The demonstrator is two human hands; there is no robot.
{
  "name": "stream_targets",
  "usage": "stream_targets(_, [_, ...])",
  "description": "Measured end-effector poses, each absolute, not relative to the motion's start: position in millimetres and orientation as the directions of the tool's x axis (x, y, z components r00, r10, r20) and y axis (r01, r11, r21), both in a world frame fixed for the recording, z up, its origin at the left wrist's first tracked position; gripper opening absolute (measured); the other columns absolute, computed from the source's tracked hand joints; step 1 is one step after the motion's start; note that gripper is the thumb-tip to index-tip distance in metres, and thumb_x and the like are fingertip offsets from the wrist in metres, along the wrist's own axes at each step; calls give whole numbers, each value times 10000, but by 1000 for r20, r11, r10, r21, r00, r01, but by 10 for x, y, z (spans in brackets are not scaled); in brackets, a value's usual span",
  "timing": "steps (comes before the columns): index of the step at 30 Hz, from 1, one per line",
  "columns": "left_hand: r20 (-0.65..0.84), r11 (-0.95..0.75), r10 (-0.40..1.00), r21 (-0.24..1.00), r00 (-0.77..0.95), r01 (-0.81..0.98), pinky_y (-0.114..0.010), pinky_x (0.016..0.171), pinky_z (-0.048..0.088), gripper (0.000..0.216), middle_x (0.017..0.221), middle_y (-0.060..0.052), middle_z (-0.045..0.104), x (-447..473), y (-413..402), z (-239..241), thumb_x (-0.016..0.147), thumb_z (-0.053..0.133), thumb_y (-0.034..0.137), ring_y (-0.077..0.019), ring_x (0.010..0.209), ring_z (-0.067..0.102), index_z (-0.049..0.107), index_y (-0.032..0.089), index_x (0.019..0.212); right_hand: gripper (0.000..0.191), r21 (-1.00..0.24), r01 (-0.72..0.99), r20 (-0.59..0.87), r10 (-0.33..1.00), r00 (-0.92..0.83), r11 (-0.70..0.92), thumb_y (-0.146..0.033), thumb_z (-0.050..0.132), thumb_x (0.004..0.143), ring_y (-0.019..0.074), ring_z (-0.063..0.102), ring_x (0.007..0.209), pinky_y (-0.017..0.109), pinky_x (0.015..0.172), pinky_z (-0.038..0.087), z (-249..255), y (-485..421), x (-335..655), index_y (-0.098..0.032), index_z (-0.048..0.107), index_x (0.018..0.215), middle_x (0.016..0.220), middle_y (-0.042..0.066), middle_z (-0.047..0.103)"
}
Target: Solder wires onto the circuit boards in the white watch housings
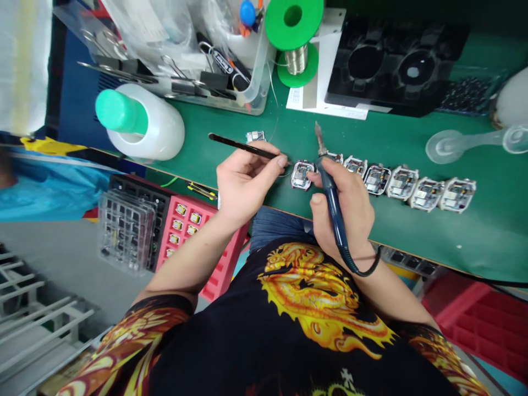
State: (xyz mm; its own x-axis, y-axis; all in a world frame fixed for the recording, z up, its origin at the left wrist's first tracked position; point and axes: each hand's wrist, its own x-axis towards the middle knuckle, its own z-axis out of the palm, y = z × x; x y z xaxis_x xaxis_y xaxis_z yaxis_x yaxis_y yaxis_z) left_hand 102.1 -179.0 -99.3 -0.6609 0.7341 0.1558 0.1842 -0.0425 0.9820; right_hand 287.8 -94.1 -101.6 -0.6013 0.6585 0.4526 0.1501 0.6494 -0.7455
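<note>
My left hand [244,184] is closed in a pinch on a thin black tool [241,146] whose far end points left; a fine wire runs from my fingertips toward a small circuit module [301,175] on the green mat [412,148]. My right hand [344,206] grips a blue soldering iron [330,187] with its tip pointing up and away, just above that module. My right thumb touches the module's edge. A row of several similar modules [402,182] stretches to the right.
A green solder spool [293,33] and a clear tool bin [185,55] stand at the back. A white bottle with a green cap [142,121] lies left. A black tray [391,60] sits back right. Pink and clear parts trays [185,225] are beside my left arm.
</note>
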Motion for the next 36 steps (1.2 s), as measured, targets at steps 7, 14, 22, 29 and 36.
stream_targets(7, [205, -64, 686, 973, -698, 223, -276, 816, 692, 132, 1000, -45, 821, 1031, -1760, -920, 1016, 866, 329, -151, 869, 803, 809, 212, 1038, 524, -827, -1, 504, 740, -446, 563, -473, 592, 1138, 297, 813, 1153, 578, 1116, 653, -1084, -972, 2932, -251, 569, 1612, 1194, 81, 816])
stream_targets(14, [233, -186, 725, 972, -649, 141, -382, 913, 694, 140, 1066, -46, 805, 1045, -1699, -864, 1110, 702, 360, -210, 984, 802, 790, 254, 1085, 438, -858, 74, 462, 828, -319, 508, -452, 685, 1066, 278, 838, 875, 537, 886, 708, -1045, -852, 3194, -283, 673, 1470, 1059, 59, 816])
stream_targets(22, [298, -50, 841, 874, -452, 483, -354, 937, 618, 151, 1139, -42, 759, 957, -1518, -693, 1093, 755, 388, -178, 1036, 725, 871, 320, 1161, 397, -830, 135, 477, 814, -331, 542, -384, 696, 1063, 280, 831, 963, 497, 907, 695, -1113, -807, 3224, -274, 668, 1444, 1003, 53, 823])
stream_targets(29, [236, -29, 924, 827, -299, 562, -289, 839, 594, 93, 1020, -32, 822, 673, -1492, -810, 1030, 829, 318, -151, 928, 761, 859, 239, 991, 486, -740, 147, 501, 684, -531, 657, -411, 615, 1126, 249, 785, 1121, 469, 1050, 654, -1035, -716, 3159, -261, 568, 1586, 1259, 63, 845])
stream_targets(36, [192, 5, 943, 809, -271, 588, -272, 773, 598, 62, 1032, -32, 832, 627, -1516, -742, 973, 873, 279, -165, 933, 776, 874, 249, 1028, 494, -741, 180, 419, 655, -629, 647, -411, 603, 1134, 253, 740, 1279, 452, 1115, 637, -1042, -697, 3148, -251, 538, 1597, 1471, 96, 765])
